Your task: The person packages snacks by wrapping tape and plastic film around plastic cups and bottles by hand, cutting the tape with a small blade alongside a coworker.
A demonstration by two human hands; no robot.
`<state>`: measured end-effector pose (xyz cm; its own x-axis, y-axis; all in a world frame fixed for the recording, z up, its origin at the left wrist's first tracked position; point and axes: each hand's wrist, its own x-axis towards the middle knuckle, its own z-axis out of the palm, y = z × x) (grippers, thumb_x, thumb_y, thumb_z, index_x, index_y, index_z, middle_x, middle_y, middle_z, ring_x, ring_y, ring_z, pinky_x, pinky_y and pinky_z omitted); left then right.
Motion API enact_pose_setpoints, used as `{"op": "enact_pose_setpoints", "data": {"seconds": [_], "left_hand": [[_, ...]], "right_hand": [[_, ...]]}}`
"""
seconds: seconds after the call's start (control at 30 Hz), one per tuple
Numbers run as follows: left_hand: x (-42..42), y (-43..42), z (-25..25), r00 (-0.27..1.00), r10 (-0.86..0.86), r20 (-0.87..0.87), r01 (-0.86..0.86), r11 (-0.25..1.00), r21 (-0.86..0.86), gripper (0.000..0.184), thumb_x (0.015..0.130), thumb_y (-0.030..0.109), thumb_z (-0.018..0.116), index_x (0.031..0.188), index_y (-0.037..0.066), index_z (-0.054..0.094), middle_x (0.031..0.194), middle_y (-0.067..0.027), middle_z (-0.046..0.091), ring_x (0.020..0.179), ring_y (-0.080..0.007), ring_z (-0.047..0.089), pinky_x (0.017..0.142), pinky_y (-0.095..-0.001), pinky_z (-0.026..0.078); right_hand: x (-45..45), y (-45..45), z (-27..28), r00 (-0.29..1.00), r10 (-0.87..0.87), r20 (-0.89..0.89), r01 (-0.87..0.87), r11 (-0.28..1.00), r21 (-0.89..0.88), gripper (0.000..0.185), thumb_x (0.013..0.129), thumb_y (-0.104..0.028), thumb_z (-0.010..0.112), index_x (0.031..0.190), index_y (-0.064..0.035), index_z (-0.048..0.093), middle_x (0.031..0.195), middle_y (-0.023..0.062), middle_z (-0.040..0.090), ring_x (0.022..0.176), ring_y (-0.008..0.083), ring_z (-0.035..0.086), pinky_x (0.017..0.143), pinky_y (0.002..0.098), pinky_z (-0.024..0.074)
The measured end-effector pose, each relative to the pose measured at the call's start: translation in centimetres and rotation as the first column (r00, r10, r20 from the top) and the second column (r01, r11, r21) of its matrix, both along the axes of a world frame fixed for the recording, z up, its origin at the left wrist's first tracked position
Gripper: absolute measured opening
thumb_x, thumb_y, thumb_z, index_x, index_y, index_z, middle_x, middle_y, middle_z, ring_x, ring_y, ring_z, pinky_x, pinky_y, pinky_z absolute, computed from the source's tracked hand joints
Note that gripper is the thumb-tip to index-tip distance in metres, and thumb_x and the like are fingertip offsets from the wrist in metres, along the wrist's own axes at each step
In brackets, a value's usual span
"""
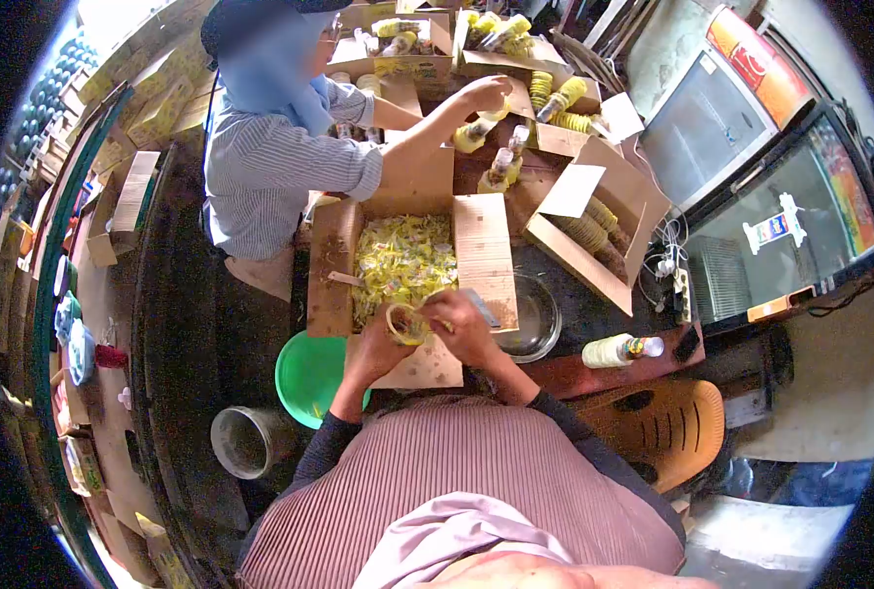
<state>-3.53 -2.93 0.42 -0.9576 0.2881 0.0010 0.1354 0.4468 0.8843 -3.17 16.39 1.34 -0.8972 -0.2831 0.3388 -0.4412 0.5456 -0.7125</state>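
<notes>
Gripping a clear cup [410, 325] with left fingers [384, 340], right fingers [448, 309] bunched beside, hold unclear

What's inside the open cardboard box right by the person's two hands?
Inside the cardboard box is a loose heap of small yellow and whitish pieces. Whatever lies beneath that top layer is covered and can't be seen.

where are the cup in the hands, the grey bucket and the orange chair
Cup [407, 326], head view: on its inside.
Grey bucket [231, 442], head view: on its inner wall.
Orange chair [667, 459], head view: on the panel below its slots.
</notes>
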Motion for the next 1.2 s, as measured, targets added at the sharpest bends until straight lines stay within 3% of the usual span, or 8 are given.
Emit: {"op": "enact_pose_setpoints", "data": {"seconds": [0.27,0.57,0.67,0.7,0.77,0.9,1.03,1.2], "left_hand": [[-0.4,-0.4,0.3,0.989,-0.143,0.026,0.145,0.984,-0.104,0.055,0.065,0.019,0.082,0.109,0.004,0.051,0.096,-0.0153,0.064,0.090,-0.0310,0.063,0.075,-0.0386,0.050],[-0.1,0.8,-0.2,0.997,-0.026,0.069,0.031,0.997,-0.076,0.051,0.071,0.029,0.081,0.104,0.002,0.053,0.086,-0.0097,0.064,0.078,-0.0209,0.063,0.068,-0.0338,0.051],[-0.1,0.5,-0.6,0.997,0.013,0.073,-0.012,1.000,-0.007,0.054,0.071,0.025,0.081,0.110,0.003,0.050,0.091,-0.0092,0.063,0.084,-0.0203,0.062,0.073,-0.0337,0.051],[-0.2,0.3,-0.7,0.996,0.057,0.062,-0.061,0.997,0.055,0.056,0.071,0.022,0.081,0.113,0.004,0.048,0.095,-0.0090,0.062,0.088,-0.0203,0.062,0.076,-0.0338,0.050],[-0.8,-0.6,-2.7,0.998,0.054,-0.039,-0.051,0.996,0.069,0.058,0.072,0.022,0.080,0.115,0.003,0.047,0.097,-0.0095,0.062,0.089,-0.0204,0.061,0.078,-0.0336,0.050],[-0.5,-0.8,-2.5,0.993,0.033,-0.112,-0.017,0.989,0.144,0.056,0.073,0.017,0.078,0.117,0.003,0.046,0.100,-0.0091,0.060,0.095,-0.0199,0.059,0.082,-0.0322,0.048],[-0.4,-1.2,-2.3,0.993,-0.113,-0.024,0.115,0.983,0.145,0.051,0.073,0.013,0.076,0.115,0.003,0.048,0.099,-0.0092,0.061,0.093,-0.0205,0.060,0.082,-0.0327,0.049],[0.0,-1.1,-0.7,0.996,-0.088,0.019,0.081,0.970,0.228,0.046,0.074,0.010,0.075,0.112,0.002,0.049,0.099,-0.0087,0.062,0.091,-0.0191,0.061,0.082,-0.0320,0.049]], "right_hand": [[1.4,0.1,-0.1,0.941,0.303,0.151,-0.272,0.942,-0.197,0.014,0.082,-0.013,0.068,0.091,-0.0035,0.067,0.091,0.0098,0.060,0.085,0.0236,0.057,0.072,0.0339,0.0464],[1.3,0.3,-1.4,0.930,0.209,0.304,-0.080,0.918,-0.389,0.017,0.073,-0.013,0.075,0.087,-0.0051,0.068,0.084,0.0080,0.062,0.086,0.0201,0.061,0.076,0.0296,0.0477],[1.1,0.6,-1.7,0.809,0.201,0.553,0.229,0.758,-0.611,0.025,0.068,-0.007,0.076,0.092,-0.0075,0.069,0.096,0.0113,0.064,0.096,0.0232,0.060,0.084,0.0330,0.0479],[1.0,0.9,-1.7,0.809,0.200,0.552,0.230,0.756,-0.612,0.025,0.068,-0.007,0.076,0.092,-0.0075,0.069,0.096,0.0113,0.064,0.096,0.0232,0.060,0.084,0.0330,0.0479],[0.7,1.3,-1.6,0.986,-0.131,0.106,0.144,0.982,-0.126,0.034,0.068,-0.007,0.075,0.102,-0.0087,0.068,0.115,0.0130,0.059,0.109,0.0286,0.054,0.092,0.0369,0.0455],[0.6,0.9,-2.0,0.998,-0.067,0.021,0.065,0.994,0.083,0.044,0.071,-0.002,0.067,0.114,-0.0105,0.063,0.126,0.0119,0.054,0.121,0.0347,0.043,0.102,0.0419,0.0384],[0.5,-0.3,-1.7,0.968,0.250,0.005,-0.248,0.963,-0.106,0.039,0.073,0.005,0.059,0.108,-0.0087,0.064,0.113,0.0113,0.061,0.108,0.0329,0.054,0.092,0.0419,0.0452],[0.7,0.2,-1.3,0.978,0.205,0.027,-0.188,0.938,-0.291,0.020,0.074,0.001,0.067,0.093,-0.0068,0.067,0.098,0.0098,0.064,0.096,0.0280,0.061,0.083,0.0376,0.0499]]}}
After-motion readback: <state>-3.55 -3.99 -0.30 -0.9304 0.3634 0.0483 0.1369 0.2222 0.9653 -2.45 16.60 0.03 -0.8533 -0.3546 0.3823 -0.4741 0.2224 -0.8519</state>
